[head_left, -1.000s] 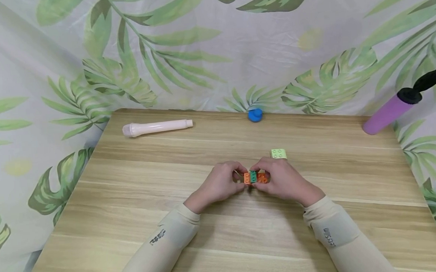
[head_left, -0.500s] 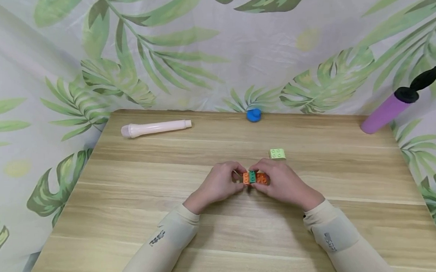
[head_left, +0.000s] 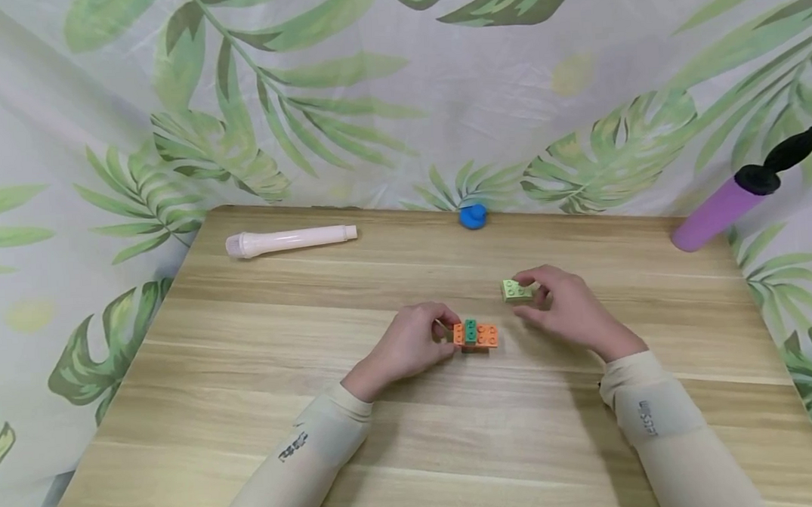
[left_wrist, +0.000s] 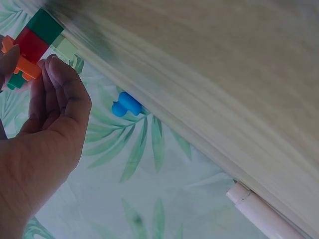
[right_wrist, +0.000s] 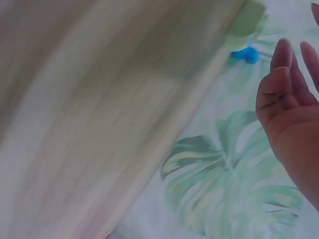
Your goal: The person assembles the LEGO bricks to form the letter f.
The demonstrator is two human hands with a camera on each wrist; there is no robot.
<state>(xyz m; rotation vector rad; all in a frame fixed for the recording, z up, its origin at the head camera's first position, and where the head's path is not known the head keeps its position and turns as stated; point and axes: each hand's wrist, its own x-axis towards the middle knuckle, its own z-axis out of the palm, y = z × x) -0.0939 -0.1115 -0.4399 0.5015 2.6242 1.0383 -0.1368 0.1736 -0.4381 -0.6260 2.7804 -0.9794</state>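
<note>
Left hand (head_left: 413, 344), forearm angled inward, pinches the left end of the orange-and-green block stack (head_left: 487, 336) over the table (head_left: 414, 450). Right hand (head_left: 572, 310) set farther forward, thumb and fingers parted, beside light green block (head_left: 512, 291) on the tabletop; contact unclear.

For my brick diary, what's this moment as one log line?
left hand: holds brick stack | right hand: by light-green brick, touch unclear
</note>
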